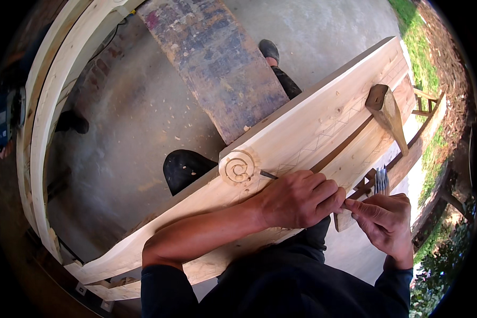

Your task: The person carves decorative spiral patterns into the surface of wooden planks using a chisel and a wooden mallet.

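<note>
Dark clothing (297,283) is filling the lower edge of the head view, nearest the camera, with the person's two forearms reaching forward from it. Below the left elbow, the forearm is lying along a pale board (328,119), which is running slantwise from lower left to upper right. Just past the wrist, the left hand (302,199) is curling into a fist around a chisel (268,174); its dark blade is sticking out beyond the knuckles toward a carved spiral (240,167) at the board's corner. The tip is pointing at the spiral's right side, near it, while the handle is hiding inside the fist.

The right hand (382,220) is meeting the fist's right side, thumb and forefinger drawing together there; whether they are pinching the handle's end, I cannot tell.

Farther up the board, zigzag lines are running along the wood, and a mallet (389,114) is lying on top, well apart from both hands. Just above the right hand, a grey metal thing (381,181) is standing, too small to identify. Beyond the board, a paint-stained plank (212,63) is stretching away over the floor (127,159), and a curved frame (43,111) is arching along the left.
</note>
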The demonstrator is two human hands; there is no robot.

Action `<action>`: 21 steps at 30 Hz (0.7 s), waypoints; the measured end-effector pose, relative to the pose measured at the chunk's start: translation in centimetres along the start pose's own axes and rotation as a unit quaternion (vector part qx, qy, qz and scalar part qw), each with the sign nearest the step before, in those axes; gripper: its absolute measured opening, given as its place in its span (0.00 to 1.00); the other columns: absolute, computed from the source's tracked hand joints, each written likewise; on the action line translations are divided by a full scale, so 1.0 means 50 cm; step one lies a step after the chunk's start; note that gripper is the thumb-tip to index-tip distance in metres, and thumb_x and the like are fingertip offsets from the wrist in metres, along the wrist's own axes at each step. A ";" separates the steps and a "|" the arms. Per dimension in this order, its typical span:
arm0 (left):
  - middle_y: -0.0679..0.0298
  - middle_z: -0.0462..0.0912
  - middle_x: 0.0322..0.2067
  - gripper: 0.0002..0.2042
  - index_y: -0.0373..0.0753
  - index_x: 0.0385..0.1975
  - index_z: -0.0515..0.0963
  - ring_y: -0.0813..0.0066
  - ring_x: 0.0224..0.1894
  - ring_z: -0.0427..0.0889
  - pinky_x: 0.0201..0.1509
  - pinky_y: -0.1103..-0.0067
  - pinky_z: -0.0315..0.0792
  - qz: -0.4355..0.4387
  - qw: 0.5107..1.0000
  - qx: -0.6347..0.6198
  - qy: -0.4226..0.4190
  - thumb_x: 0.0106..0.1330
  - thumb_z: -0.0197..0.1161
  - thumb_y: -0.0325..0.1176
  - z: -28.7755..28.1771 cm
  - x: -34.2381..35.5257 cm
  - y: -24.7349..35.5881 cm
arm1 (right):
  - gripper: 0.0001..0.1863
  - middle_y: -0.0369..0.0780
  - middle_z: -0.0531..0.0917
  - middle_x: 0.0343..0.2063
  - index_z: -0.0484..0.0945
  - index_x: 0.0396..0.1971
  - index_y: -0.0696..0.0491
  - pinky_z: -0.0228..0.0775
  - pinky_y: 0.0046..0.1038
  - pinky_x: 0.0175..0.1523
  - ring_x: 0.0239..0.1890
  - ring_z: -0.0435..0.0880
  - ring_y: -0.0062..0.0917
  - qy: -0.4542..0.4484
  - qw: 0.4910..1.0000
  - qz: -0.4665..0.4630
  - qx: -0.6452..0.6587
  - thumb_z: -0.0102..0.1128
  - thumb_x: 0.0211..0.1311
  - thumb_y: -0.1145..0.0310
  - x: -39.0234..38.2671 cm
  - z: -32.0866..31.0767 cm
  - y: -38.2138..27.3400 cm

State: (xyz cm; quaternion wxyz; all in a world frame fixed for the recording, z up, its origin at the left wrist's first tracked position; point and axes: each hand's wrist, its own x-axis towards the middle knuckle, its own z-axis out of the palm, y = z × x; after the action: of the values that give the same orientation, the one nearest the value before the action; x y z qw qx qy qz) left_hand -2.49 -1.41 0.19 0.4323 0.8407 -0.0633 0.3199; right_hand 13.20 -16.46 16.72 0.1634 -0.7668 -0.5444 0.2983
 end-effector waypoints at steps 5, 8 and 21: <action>0.69 0.72 0.29 0.20 0.37 0.48 0.81 0.75 0.28 0.79 0.29 0.74 0.75 -0.020 1.000 -0.016 0.010 0.67 0.79 0.43 -0.002 0.011 -0.002 | 0.17 0.36 0.86 0.22 0.94 0.55 0.49 0.72 0.30 0.26 0.20 0.85 0.27 -0.006 0.999 0.011 0.035 0.78 0.66 0.74 0.017 -0.007 0.021; 0.69 0.72 0.29 0.20 0.37 0.46 0.81 0.74 0.28 0.79 0.29 0.74 0.76 -0.029 1.000 -0.011 0.002 0.66 0.80 0.43 -0.002 0.015 -0.002 | 0.17 0.36 0.86 0.21 0.95 0.53 0.49 0.72 0.30 0.26 0.20 0.85 0.28 -0.002 0.999 0.008 0.045 0.79 0.63 0.74 0.017 0.001 0.035; 0.68 0.73 0.28 0.18 0.36 0.45 0.84 0.76 0.25 0.74 0.26 0.77 0.66 0.048 0.988 0.133 -0.060 0.74 0.75 0.48 -0.022 0.002 0.050 | 0.18 0.39 0.86 0.22 0.94 0.54 0.51 0.74 0.32 0.26 0.22 0.86 0.30 0.022 0.994 -0.036 0.101 0.79 0.63 0.75 -0.061 0.054 0.045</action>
State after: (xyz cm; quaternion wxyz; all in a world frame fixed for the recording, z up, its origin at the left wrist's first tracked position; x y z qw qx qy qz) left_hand -3.90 -2.08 2.44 0.2966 0.9041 -0.0862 0.2953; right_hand 12.45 -20.31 14.20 0.2627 -0.7330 -0.5345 0.3286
